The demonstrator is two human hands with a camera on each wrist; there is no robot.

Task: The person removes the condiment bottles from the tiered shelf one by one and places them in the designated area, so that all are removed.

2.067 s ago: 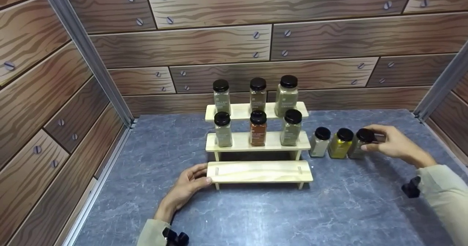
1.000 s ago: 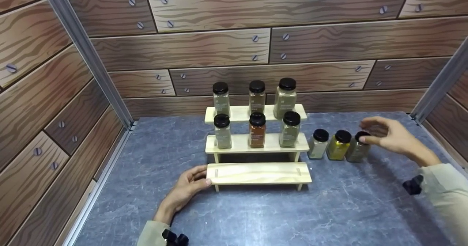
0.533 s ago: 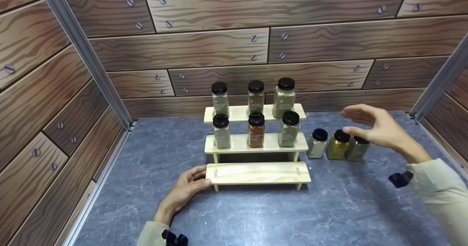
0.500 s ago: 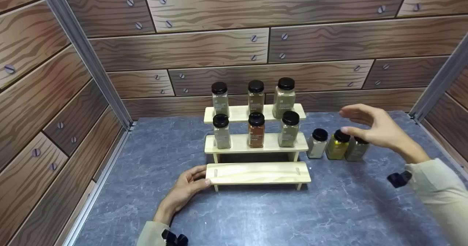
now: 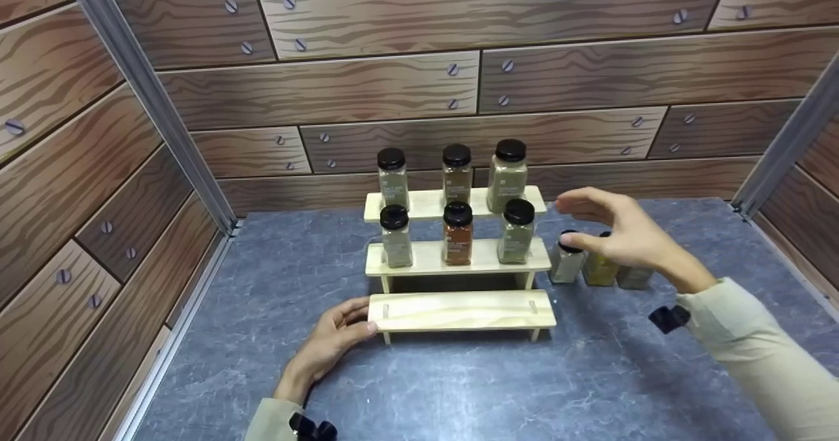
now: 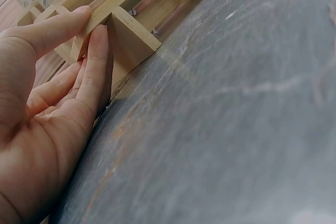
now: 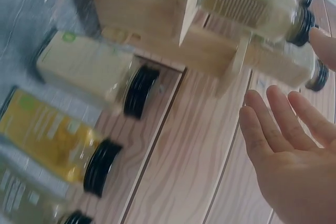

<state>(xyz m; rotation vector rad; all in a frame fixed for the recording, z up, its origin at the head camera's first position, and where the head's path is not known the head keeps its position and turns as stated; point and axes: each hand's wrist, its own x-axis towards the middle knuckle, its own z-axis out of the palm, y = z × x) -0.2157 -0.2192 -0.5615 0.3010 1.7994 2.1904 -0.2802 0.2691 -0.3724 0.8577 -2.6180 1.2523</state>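
My left hand (image 5: 333, 337) pinches the left end of the lowest tier of a pale wooden spice rack (image 5: 459, 310), thumb on top and fingers beneath in the left wrist view. The right hand (image 5: 626, 231) hovers over the spice jars right of the rack, fingers spread and nothing held. Nearest its thumb stands a jar with pale contents (image 5: 565, 269); a yellow jar (image 5: 599, 272) and a grey-green jar (image 5: 634, 278) stand beside it, their lids partly or wholly hidden by the hand. In the right wrist view the right fingers (image 7: 273, 119) are straight and apart.
Three black-lidded jars stand on the top tier, among them a large green one (image 5: 507, 182). The middle tier holds a pale jar (image 5: 396, 244), a red one (image 5: 457, 241) and a green one (image 5: 516, 239). Wood-patterned walls (image 5: 367, 87) enclose the blue-grey table (image 5: 275, 277).
The right hand has let go of the rightmost jar, risen and moved left over the row to the pale jar. My left hand keeps its hold on the rack.
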